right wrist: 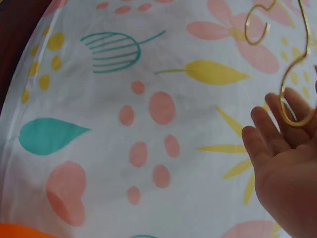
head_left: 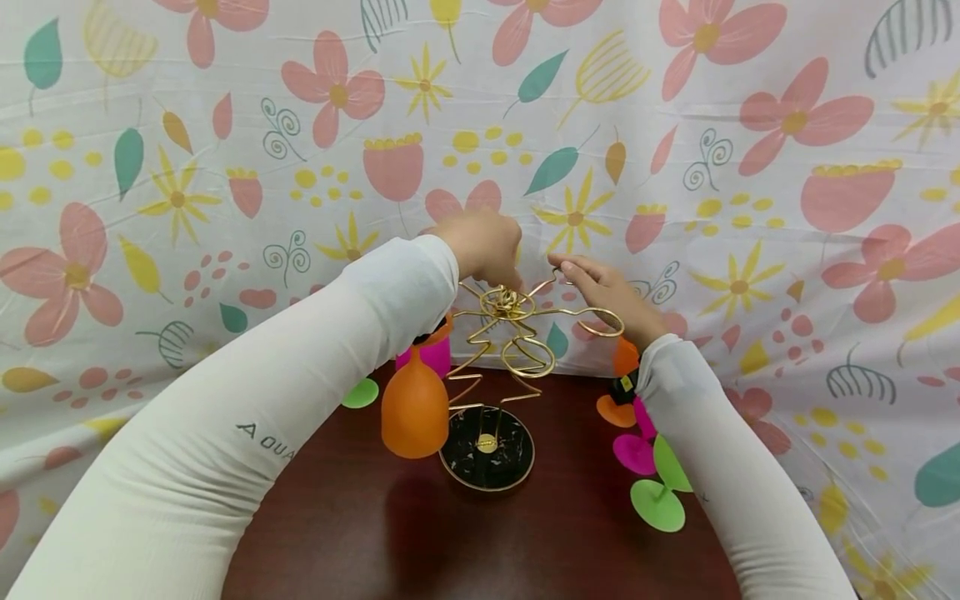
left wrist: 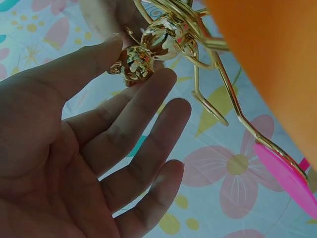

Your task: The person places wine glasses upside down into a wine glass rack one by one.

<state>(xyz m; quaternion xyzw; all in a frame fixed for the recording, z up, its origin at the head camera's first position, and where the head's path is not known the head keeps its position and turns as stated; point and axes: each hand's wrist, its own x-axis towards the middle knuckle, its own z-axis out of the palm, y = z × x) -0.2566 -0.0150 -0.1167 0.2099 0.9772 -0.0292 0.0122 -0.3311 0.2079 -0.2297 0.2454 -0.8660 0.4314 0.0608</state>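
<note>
A gold wire glass rack with looped arms stands on a round black marbled base. At its top, my left hand pinches the gold flower-like knob between thumb and index finger, with the other fingers spread loosely. My right hand is at an upper right arm of the rack, its fingers fairly straight behind a gold loop. The right thumb is outside the right wrist view. An orange goblet hangs bowl-down at the rack's left side, below the left forearm.
Orange, magenta and green goblets lie or stand at the right, partly behind the right sleeve, a green foot among them. A magenta goblet and a green disc are at the left. The dark table meets a flowered cloth.
</note>
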